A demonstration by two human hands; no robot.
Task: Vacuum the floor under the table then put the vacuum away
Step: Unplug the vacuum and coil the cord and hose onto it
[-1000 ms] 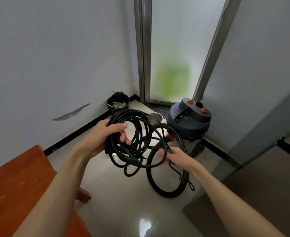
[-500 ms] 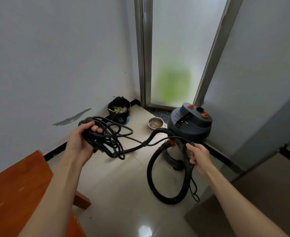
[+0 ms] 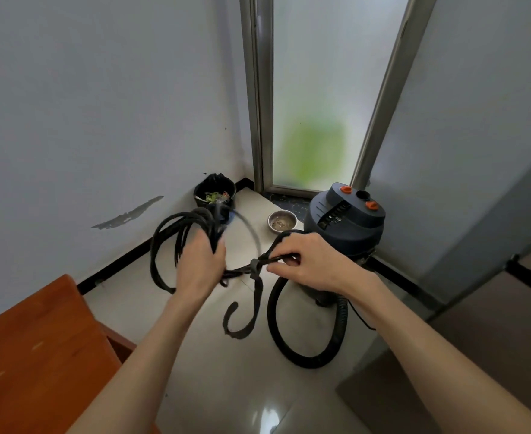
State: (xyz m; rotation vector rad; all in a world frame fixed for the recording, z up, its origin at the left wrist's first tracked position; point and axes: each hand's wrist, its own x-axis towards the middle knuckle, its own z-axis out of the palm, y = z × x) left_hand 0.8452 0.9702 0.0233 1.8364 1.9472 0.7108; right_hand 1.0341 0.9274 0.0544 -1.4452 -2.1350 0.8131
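The dark blue canister vacuum (image 3: 345, 220) with orange knobs stands on the floor in the corner by the glass door. Its ribbed black hose (image 3: 304, 355) loops on the tiles in front of it. My left hand (image 3: 200, 264) grips a coil of black power cord (image 3: 164, 242) held above the floor. My right hand (image 3: 314, 261) pinches the cord near a grey strap (image 3: 256, 296) that hangs down and curls at its end. Both hands are close together, in front of the vacuum.
A black bin (image 3: 215, 195) with scraps sits in the corner by the wall. A metal bowl (image 3: 282, 221) lies beside the vacuum. An orange-brown wooden table (image 3: 35, 355) fills the lower left. A frosted glass door (image 3: 314, 104) is behind, a grey partition at right.
My right hand left the hose and came up to the cord at the strap. My left hand moved right with the coil, toward the right hand.
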